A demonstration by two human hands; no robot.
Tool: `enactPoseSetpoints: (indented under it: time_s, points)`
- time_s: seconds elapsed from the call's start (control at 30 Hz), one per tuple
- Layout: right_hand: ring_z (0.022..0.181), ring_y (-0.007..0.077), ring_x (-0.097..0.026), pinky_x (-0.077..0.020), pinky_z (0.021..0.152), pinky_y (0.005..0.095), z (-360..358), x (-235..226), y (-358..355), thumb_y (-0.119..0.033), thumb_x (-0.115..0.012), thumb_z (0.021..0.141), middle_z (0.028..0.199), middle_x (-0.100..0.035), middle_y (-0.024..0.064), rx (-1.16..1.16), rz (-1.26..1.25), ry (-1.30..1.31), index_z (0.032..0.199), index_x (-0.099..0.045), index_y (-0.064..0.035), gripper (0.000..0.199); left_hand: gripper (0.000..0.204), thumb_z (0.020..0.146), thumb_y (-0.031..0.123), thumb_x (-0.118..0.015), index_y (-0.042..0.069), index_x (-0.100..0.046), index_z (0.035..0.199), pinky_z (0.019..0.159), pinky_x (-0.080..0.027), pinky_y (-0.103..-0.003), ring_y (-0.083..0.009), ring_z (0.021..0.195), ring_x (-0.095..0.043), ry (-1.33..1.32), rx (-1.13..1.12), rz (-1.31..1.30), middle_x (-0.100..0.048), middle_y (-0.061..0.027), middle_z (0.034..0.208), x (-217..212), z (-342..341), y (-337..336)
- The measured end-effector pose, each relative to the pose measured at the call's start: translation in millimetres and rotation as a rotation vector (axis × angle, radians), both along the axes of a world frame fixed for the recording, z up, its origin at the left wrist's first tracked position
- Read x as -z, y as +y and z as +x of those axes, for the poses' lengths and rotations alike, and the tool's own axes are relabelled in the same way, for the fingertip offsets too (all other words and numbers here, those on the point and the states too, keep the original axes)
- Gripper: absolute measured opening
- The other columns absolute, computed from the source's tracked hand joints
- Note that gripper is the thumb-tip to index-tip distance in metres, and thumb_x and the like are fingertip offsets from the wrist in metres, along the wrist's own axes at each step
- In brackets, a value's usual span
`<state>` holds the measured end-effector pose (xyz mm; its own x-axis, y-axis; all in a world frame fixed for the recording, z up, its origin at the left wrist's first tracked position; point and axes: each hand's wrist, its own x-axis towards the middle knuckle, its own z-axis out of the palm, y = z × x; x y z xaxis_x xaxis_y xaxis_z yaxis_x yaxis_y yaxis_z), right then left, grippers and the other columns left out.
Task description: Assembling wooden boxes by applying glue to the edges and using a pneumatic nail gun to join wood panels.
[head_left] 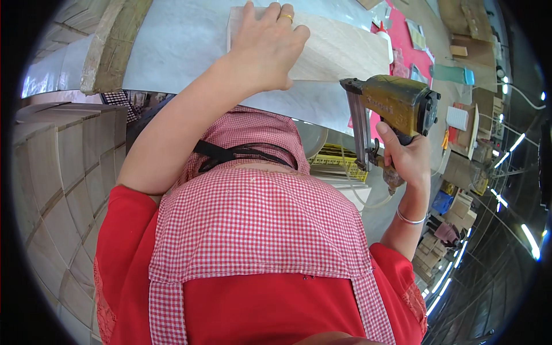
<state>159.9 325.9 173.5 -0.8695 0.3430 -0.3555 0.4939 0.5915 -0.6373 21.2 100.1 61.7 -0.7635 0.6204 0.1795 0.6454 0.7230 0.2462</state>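
The grey tabletop (172,46) spreads beneath the left fingers (270,14), which lie splayed on the pale board (339,52) directly under them. The right fingers (388,138) grip the yellow nail gun (409,106); lettering (379,103) marks its side, just above them.

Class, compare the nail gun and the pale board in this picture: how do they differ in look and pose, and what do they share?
Colour: the nail gun has a worn yellow body with dark parts; the board is pale.
Shape: the gun is bulky and angular; the board is broad and flat.
Pose: the right hand grips the gun; the board lies under the left hand.
Shared: one hand touches each.
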Motion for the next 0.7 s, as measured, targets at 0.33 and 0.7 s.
enactPoseSetpoints:
  time_s: [0.33, 0.7]
  points:
    - [0.042, 0.0064, -0.045, -0.033, 0.039, 0.0244, 3.7, 8.0, -6.0, -0.022, -0.072, 0.093, 0.055, -0.052, -0.0017, 0.048, -0.046, -0.011, 0.091, -0.064, -0.0004, 0.023, 0.067, 0.053, 0.026, -0.09, 0.006, -0.059, 0.11, 0.104, -0.035, -0.067, -0.0352, 0.132, -0.045, 0.022, -0.003, 0.06, -0.05, -0.0239, 0.137, 4.8, -0.7, -0.6]
    - [0.042, 0.0062, -0.045, -0.0329, 0.039, 0.0242, 1.2, 4.9, -22.1, -0.018, -0.071, 0.093, 0.056, -0.052, -0.0011, 0.052, -0.032, 0.068, 0.097, -0.063, 0.0009, 0.021, 0.1, 0.062, 0.044, -0.088, 0.001, -0.042, 0.141, 0.111, -0.026, -0.065, -0.047, 0.142, -0.028, 0.093, 0.236, 0.448, -0.029, -0.032, 0.151, 29.9, -20.3, -36.7]
